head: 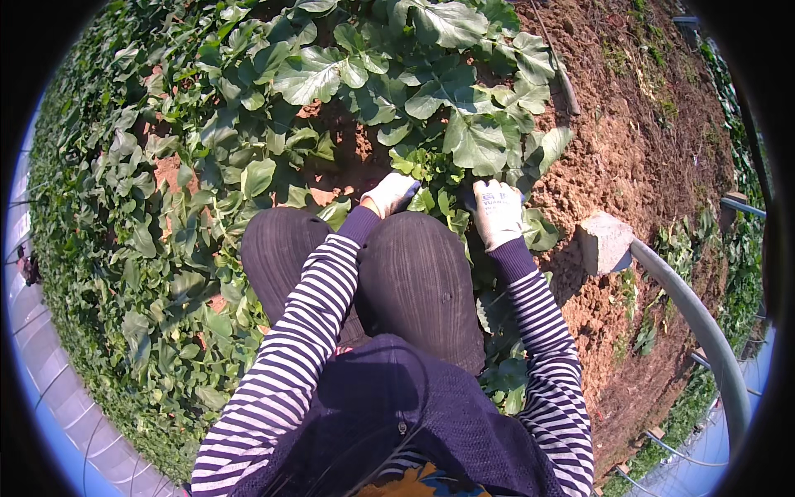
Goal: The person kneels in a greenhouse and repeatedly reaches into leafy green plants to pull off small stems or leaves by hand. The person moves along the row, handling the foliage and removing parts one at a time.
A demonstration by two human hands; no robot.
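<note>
My left hand (391, 194), in a white work glove with a blue-coated palm, reaches low among leaves just past my knees. Its fingertips point toward a clump of lighter green leaves (422, 166) and are partly hidden. To its right, my right hand (499, 214) wears a matching glove with printing on the back. Those fingers curl downward into the foliage, so whatever they touch is out of sight. Broad, lobed leaves of a leafy vegetable plant (475, 140) spread directly beyond both hands. Smaller green leaves (444, 202) fill the gap between the gloves.
Dense leafy crop (143, 205) covers the ground on the left. Bare reddish soil (627, 149) runs along the right. A concrete block (604, 243) there holds the foot of a curved metal pipe (695, 317). A wooden stick (565, 87) lies at the upper right. My bent knees (416, 279) are close behind the hands.
</note>
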